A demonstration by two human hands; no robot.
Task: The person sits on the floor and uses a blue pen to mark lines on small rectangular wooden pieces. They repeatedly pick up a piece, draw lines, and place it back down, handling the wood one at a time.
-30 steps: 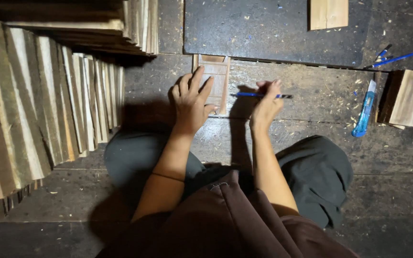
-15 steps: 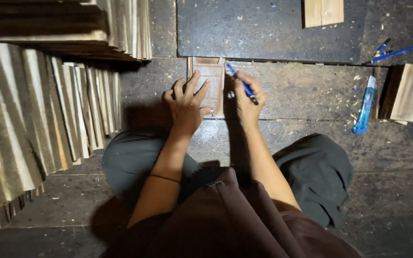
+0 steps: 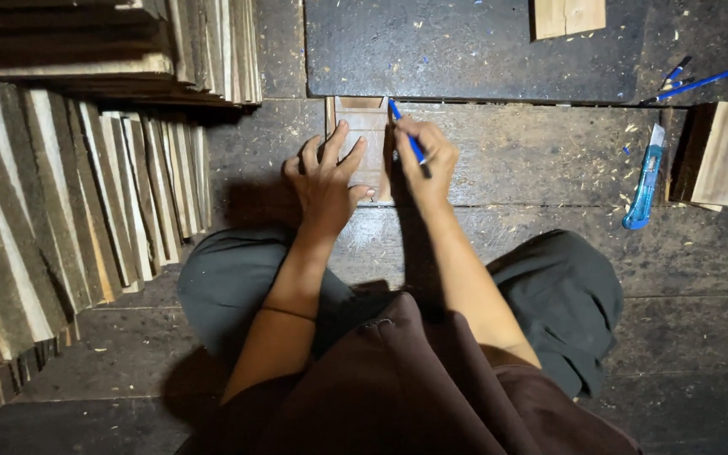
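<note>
A small brown wooden piece (image 3: 365, 126) lies on the dark plank floor in front of me, its far end against a dark board (image 3: 465, 46). My left hand (image 3: 323, 181) rests flat on it, fingers spread, pressing it down. My right hand (image 3: 425, 160) grips a blue pen (image 3: 407, 140), whose tip touches the wooden piece's upper right corner. My crossed legs in dark trousers frame the spot from below.
Rows of thin wooden slats (image 3: 69, 202) fill the left side, with a stack (image 3: 128, 42) behind them. A blue utility knife (image 3: 644, 181), a wooden block (image 3: 722, 152), loose blue pens (image 3: 688, 84) and a pale wood offcut (image 3: 568, 17) lie to the right.
My right hand swung the blue pen from lying sideways in mid-air to pointing up at the wooden piece's top right corner. My left hand stayed on the piece.
</note>
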